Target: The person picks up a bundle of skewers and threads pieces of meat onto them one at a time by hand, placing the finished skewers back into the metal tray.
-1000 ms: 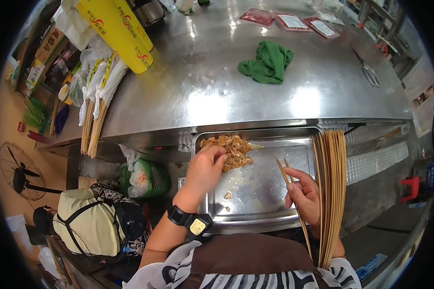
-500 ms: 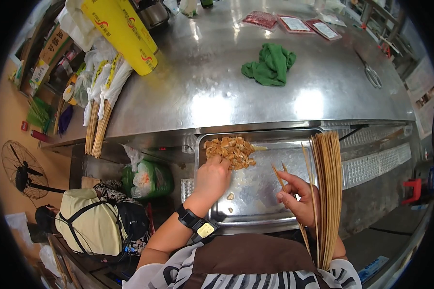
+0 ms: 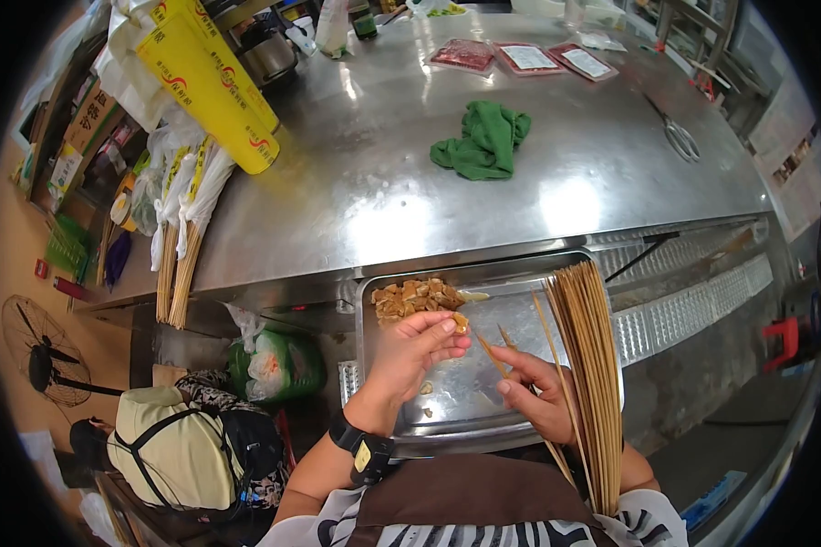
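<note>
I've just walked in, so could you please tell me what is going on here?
A person's left hand pinches a meat chunk, by the look of it, over the metal tray, near two wooden skewers in the right hand. Both tips are bare. More chunks lie piled at the tray's far left, and a skewer bundle extends over the right forearm.

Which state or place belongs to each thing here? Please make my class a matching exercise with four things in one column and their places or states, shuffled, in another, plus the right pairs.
Things
1. Green cloth
2. Scissors
3. Heap of brown chunks
4. Left hand

Places and states
A. In the far left corner of the metal tray
B. Lying crumpled
C. Pinching a single chunk
D. Near the right end of the metal tabletop

Right pairs: 1-B, 2-D, 3-A, 4-C
</note>
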### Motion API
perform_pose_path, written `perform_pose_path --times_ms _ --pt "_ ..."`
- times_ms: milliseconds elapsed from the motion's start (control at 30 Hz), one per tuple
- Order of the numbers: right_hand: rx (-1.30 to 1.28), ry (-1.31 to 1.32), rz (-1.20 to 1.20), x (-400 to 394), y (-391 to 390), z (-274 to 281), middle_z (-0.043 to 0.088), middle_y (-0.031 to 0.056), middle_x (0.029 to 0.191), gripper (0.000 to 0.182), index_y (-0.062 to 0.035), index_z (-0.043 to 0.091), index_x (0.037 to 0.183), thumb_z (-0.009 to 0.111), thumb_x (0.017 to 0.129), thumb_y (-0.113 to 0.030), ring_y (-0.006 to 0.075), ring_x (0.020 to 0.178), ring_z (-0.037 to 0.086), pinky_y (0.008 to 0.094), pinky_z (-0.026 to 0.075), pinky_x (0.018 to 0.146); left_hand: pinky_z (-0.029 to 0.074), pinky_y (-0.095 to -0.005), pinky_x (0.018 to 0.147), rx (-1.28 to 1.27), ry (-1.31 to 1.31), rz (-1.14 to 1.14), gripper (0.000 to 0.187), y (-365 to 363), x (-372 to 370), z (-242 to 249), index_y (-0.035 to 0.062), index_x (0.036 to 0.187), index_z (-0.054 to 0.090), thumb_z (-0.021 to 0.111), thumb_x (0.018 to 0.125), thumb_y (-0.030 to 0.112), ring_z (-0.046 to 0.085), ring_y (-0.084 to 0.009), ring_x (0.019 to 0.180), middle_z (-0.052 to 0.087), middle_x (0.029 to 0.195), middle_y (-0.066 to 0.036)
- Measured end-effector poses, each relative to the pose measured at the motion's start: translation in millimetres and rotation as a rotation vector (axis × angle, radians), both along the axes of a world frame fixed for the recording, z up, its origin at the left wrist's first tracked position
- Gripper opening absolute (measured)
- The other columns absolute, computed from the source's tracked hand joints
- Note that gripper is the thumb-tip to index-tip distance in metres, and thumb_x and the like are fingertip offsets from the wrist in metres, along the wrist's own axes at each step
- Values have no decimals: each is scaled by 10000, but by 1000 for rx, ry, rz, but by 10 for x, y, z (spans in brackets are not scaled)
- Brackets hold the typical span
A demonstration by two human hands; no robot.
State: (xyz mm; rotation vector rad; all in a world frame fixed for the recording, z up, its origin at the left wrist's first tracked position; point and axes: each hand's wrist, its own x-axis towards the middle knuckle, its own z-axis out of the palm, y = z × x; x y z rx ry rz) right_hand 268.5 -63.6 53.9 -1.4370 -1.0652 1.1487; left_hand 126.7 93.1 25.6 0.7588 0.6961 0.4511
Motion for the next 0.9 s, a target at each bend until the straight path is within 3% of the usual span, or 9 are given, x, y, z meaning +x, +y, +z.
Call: perform_pose_path --times_ms 433,533,833,900 --pt "-67 -51 15 -6 29 59 496 9 704 420 -78 442 1292 531 883 -111 60 615 465 225 405 575 537 -303 723 79 41 -39 233 -54 32 50 -46 1023 570 603 846 101 638 -210 799 626 886 -127" --pt "-64 -68 10 -9 42 58 497 7 703 422 -77 439 1294 530 883 -106 58 609 463 223 403 568 542 -303 679 127 55 -17 145 -62 40 47 -8 977 601 578 855 68 647 -201 764 643 858 -111" --pt "-82 -39 10 4 55 65 507 7 716 418 -72 436 1294 524 887 -111 58 617 471 220 408 569 527 -271 697 453 10 -9 180 -159 58 17 -14 1004 596 598 847 74 625 -149 771 634 873 -94" --pt "-78 -40 9 2 60 55 510 7 713 412 -69 439 1290 520 889 -113 63 614 477 224 414 575 520 -257 687 573 132 -21 144 -180 58 47 -3 964 617 609 830 49 622 -129 766 635 864 -83"
